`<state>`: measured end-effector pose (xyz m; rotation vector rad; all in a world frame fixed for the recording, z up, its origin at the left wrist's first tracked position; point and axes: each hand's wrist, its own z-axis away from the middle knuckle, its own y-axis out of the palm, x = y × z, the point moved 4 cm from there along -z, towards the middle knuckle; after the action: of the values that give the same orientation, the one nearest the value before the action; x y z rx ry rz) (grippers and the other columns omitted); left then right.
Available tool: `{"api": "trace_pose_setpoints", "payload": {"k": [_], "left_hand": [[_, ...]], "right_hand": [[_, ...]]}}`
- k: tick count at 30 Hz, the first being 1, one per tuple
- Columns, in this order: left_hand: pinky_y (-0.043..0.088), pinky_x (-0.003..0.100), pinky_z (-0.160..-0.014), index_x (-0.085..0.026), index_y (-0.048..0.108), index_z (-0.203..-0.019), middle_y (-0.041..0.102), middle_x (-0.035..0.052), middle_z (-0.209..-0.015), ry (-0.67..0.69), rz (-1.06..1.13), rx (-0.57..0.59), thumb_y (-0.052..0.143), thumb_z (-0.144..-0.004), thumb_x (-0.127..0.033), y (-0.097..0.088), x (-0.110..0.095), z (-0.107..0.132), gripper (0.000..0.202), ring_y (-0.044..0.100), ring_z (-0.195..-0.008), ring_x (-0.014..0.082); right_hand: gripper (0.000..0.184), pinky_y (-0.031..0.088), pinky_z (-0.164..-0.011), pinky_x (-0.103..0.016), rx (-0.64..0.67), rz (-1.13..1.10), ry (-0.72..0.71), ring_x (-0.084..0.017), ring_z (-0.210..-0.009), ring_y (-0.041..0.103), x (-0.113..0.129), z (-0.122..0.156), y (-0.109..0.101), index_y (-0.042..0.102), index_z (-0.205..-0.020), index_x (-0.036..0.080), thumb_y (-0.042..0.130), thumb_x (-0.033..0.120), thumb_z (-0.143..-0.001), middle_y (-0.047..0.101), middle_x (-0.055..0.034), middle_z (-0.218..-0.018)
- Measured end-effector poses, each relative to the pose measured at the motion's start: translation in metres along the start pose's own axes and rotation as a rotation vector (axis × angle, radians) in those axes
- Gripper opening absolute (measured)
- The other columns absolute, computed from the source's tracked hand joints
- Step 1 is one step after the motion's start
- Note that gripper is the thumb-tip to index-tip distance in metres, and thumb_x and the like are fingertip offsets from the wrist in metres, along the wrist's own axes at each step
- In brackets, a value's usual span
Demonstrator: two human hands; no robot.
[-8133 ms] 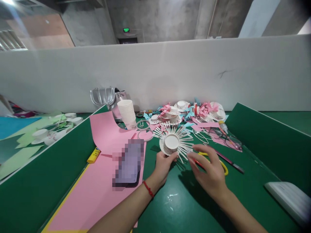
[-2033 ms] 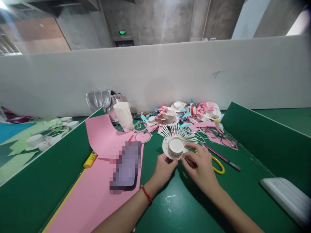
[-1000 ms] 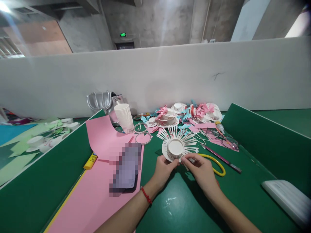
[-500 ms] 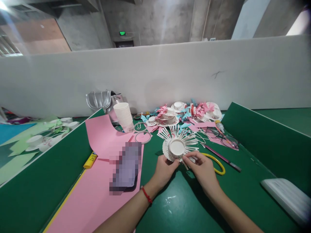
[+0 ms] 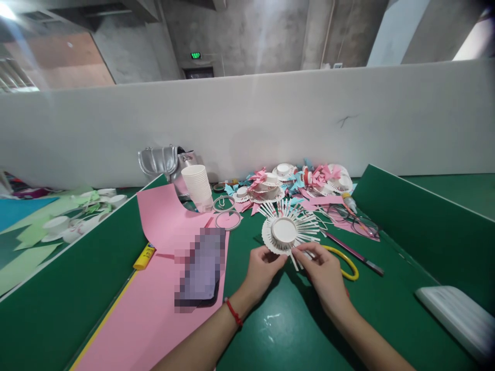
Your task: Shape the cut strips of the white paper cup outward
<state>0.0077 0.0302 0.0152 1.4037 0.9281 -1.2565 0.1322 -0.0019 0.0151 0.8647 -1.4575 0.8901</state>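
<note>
A white paper cup [image 5: 284,230], cut into strips that fan out round its base, is held above the green table. Its left rim looks scalloped where strips are curled over; on the right and top they stick out straight. My left hand [image 5: 265,268] pinches the lower left edge between thumb and fingers. At the lower edge, my right hand [image 5: 319,265] has thumb and fingertips closed on a strip of the same cup. A yellow scissors handle [image 5: 350,265] lies just beyond my right hand. Whatever part of the scissors lies under that hand is hidden.
Pink paper [image 5: 127,314] covers the left, with a phone [image 5: 203,268] and a yellow glue tube [image 5: 144,257] on it. Stacked paper cups [image 5: 197,185], a silver bag [image 5: 158,161] and finished-looking paper flowers [image 5: 266,188] stand behind. A dark pencil [image 5: 356,253] and glasses [image 5: 365,225] lie right; green dividers [image 5: 425,226] flank.
The cut cup has shifted slightly to the right and turned a little in my fingers. Both hands keep their pinch on its lower edge.
</note>
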Motion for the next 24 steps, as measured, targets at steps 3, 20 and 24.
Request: {"api": "trace_pose_setpoints", "payload": {"k": [3,20,24], "left_hand": [[0.039,0.021,-0.054,-0.010,0.067,-0.065,0.066,0.0039,-0.066,0.005,0.022,0.006,0.068,-0.054,-0.019,-0.0003,0.0011,-0.0006,0.014,0.053,-0.058,0.0118],[0.029,0.019,-0.045,-0.010,0.056,-0.046,0.050,-0.0034,-0.044,-0.015,0.032,-0.049,0.066,-0.054,-0.018,-0.0043,0.0063,-0.0037,0.015,0.039,-0.044,0.0064],[0.031,0.020,-0.046,-0.010,0.057,-0.049,0.052,-0.0026,-0.045,-0.014,0.047,-0.050,0.068,-0.054,-0.020,-0.0054,0.0080,-0.0050,0.015,0.041,-0.046,0.0073]], "right_hand": [[0.023,0.027,-0.040,-0.021,0.013,0.012,-0.004,-0.008,-0.043,0.033,-0.0002,-0.0004,0.0008,0.059,-0.064,0.014,0.065,0.035,-0.057,0.052,0.0016,-0.055],[0.026,0.043,-0.054,-0.025,0.141,-0.008,-0.105,-0.016,-0.060,0.053,0.0047,0.0012,0.0074,0.054,-0.077,0.018,0.065,0.035,-0.060,0.057,-0.0017,-0.072],[0.028,0.044,-0.055,-0.027,0.212,0.029,-0.108,-0.017,-0.061,0.054,0.0045,-0.0003,0.0079,0.051,-0.083,0.019,0.063,0.034,-0.062,0.058,-0.0026,-0.076]]}}
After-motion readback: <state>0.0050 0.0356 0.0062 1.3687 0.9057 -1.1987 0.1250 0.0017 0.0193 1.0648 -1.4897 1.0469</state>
